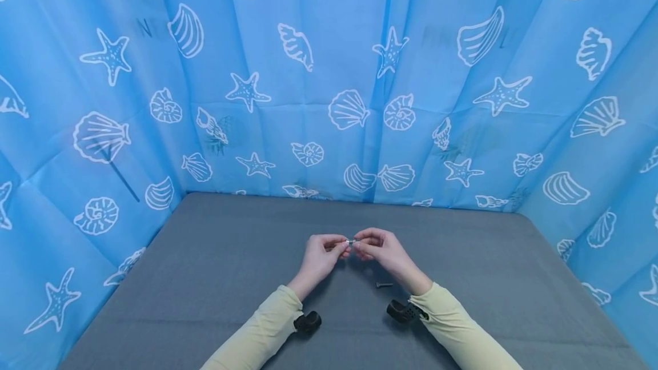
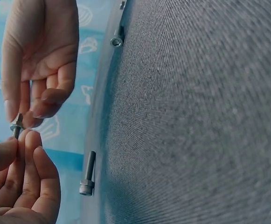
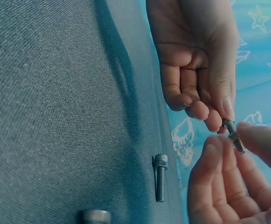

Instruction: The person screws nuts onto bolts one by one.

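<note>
guiding from afar, i have my left hand [image 1: 320,257] pinching a bolt [image 2: 17,134] above the bench [image 1: 231,267], my right hand [image 1: 388,253] gripping its nut [image 3: 234,136] (small target); a tilted twist could jam the threads.

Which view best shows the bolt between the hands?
The right wrist view: the bolt looks largest there, nut and threaded tip distinct. The left wrist view shows a shorter stretch; the head view, only a tiny glint.

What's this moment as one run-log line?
left hand: pinches silver metal bolt | right hand: fingers curled about its metal nut | loose grey metal bolts: on grey fabric-covered table
</note>
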A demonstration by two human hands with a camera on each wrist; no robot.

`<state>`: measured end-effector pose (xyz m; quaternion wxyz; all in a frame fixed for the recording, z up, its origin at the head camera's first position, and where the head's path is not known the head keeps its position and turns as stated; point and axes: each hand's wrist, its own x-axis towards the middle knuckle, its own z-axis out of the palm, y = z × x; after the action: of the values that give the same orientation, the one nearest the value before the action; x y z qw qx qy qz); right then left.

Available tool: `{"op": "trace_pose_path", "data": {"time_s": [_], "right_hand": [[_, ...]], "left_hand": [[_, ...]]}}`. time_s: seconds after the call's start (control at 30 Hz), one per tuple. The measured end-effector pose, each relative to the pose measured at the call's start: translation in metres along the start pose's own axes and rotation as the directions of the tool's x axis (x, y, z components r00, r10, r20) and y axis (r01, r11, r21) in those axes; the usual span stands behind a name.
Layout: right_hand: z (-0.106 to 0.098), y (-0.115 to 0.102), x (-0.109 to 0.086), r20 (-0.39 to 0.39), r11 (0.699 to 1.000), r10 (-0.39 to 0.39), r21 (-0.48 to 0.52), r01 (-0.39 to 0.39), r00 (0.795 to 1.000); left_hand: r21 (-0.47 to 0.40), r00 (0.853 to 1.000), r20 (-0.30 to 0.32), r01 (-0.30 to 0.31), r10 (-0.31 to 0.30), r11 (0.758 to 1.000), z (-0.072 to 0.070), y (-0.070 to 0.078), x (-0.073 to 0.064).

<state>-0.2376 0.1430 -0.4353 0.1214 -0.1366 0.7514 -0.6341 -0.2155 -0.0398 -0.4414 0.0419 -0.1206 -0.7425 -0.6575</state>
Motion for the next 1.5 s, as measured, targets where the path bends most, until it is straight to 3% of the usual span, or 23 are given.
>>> {"op": "trace_pose_path", "data": {"time_s": [0.17, 0.37, 0.5, 0.73, 0.8, 0.87, 0.97, 1.07, 1.2, 1.3, 1.5], "right_hand": [[-0.001, -0.001, 0.000, 0.005, 1.000, -0.013, -0.002, 0.013, 1.000], [-0.002, -0.002, 0.000, 0.004, 0.999, 0.018, -0.027, -0.018, 1.000], [-0.002, -0.003, 0.001, 0.015, 1.000, 0.000, -0.015, 0.001, 1.000], [-0.002, -0.005, 0.001, 0.021, 0.999, 0.022, -0.048, -0.021, 1.000], [-0.003, -0.005, 0.001, 0.026, 0.999, 0.028, -0.046, -0.027, 0.999], [-0.003, -0.004, 0.001, 0.029, 0.999, 0.025, -0.024, -0.024, 0.999], [-0.002, -0.003, 0.002, 0.033, 1.000, 0.000, -0.001, 0.000, 0.999], [-0.002, -0.002, 0.002, 0.031, 1.000, -0.015, 0.001, 0.015, 0.999], [-0.001, -0.002, 0.003, 0.029, 1.000, 0.019, -0.020, -0.018, 0.999], [0.001, -0.002, 0.003, 0.014, 0.999, 0.038, -0.016, -0.038, 0.999], [0.001, 0.000, 0.005, -0.018, 1.000, -0.012, -0.004, 0.012, 1.000]], "left_hand": [[0.001, 1.000, 0.003, 0.000, 0.000, 1.000, -0.002, 0.023, -0.009], [0.021, 1.000, -0.002, -0.009, 0.009, 1.000, -0.002, 0.028, -0.012], [0.012, 1.000, -0.007, -0.017, 0.017, 1.000, -0.002, 0.023, -0.009], [0.017, 1.000, -0.012, -0.008, 0.008, 1.000, 0.000, -0.010, 0.005], [0.024, 1.000, -0.016, -0.008, 0.008, 1.000, 0.000, -0.014, 0.006], [0.017, 1.000, -0.016, -0.010, 0.010, 1.000, 0.000, -0.014, 0.007], [0.014, 1.000, -0.011, -0.002, 0.002, 1.000, -0.001, 0.000, 0.001], [0.010, 1.000, -0.008, 0.005, -0.005, 1.000, -0.001, 0.000, 0.001], [0.019, 1.000, -0.019, 0.006, -0.005, 1.000, 0.000, -0.013, 0.005], [0.020, 1.000, -0.025, 0.001, -0.001, 1.000, -0.001, -0.013, 0.005], [0.003, 1.000, -0.024, -0.001, 0.001, 1.000, 0.000, -0.013, 0.004]]}}
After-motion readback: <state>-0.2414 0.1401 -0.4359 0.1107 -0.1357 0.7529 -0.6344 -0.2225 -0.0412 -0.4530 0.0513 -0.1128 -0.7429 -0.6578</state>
